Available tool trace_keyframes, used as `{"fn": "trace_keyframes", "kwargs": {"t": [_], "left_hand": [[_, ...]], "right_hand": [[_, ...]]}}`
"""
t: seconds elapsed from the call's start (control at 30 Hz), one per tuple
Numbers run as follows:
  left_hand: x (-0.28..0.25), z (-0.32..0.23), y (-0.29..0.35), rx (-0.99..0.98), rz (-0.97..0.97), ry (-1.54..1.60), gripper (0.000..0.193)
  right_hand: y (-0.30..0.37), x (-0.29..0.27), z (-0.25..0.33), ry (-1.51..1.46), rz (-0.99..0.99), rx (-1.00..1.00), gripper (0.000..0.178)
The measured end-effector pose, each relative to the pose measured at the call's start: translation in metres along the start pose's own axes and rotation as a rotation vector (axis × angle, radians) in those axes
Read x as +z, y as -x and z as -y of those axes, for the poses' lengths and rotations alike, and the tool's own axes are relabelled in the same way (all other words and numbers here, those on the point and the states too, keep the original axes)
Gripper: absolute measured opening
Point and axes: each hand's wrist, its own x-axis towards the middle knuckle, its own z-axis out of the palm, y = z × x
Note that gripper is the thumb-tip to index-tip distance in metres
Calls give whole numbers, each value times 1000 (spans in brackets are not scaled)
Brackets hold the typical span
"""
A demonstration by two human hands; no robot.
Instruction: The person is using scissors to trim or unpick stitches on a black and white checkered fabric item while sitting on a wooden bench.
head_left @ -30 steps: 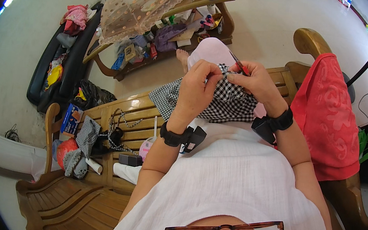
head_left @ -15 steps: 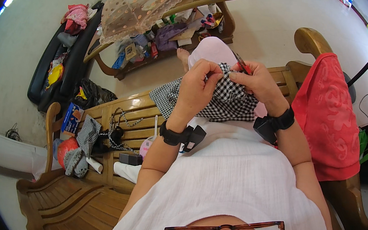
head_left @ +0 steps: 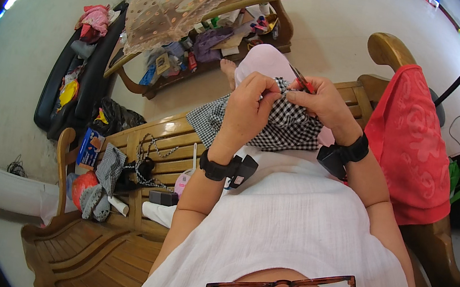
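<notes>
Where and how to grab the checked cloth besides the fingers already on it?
Probably pinch the checked cloth by its left flap, from the person's left: it spreads past the left hand, while the part near the right hand is bunched.

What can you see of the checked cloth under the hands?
The checked cloth is black and white, soft and thin-looking, draped across the pale pink trousers. It is bunched and wrinkled between the hands; a flatter, finer-checked part spreads left. The left hand seems to pinch its upper edge; the right hand, also holding a red-handled tool, grips it alongside. Its underside is hidden.
</notes>
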Motion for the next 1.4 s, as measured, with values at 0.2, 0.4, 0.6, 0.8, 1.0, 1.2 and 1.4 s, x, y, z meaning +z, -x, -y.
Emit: {"fn": "trace_keyframes", "kwargs": {"t": [0.2, 0.4, 0.6, 0.8, 1.0, 1.2, 1.4], "left_hand": [[3, 21, 8, -304, 59, 653, 4], [-6, 23, 8, -379, -17, 718, 5], [5, 5, 7, -153, -5, 201, 7], [2, 43, 4, -374, -28, 662, 3], [7, 85, -28, -271, 8, 17, 5], [35, 112, -38, -31, 82, -313, 9], [30, 137, -37, -265, 33, -133, 9]], "right_hand": [[3, 3, 1, -53, -22, 32, 13], [3, -3, -3, -111, -27, 63, 18], [3, -1, -1, -148, -1, 82, 18], [7, -4, 1, -186, -40, 112, 17], [15, -14, -3, -96, 21, 112, 17], [18, -19, -8, -71, 18, 91, 17], [19, -27, -12, -101, 8, 91, 16]]}}
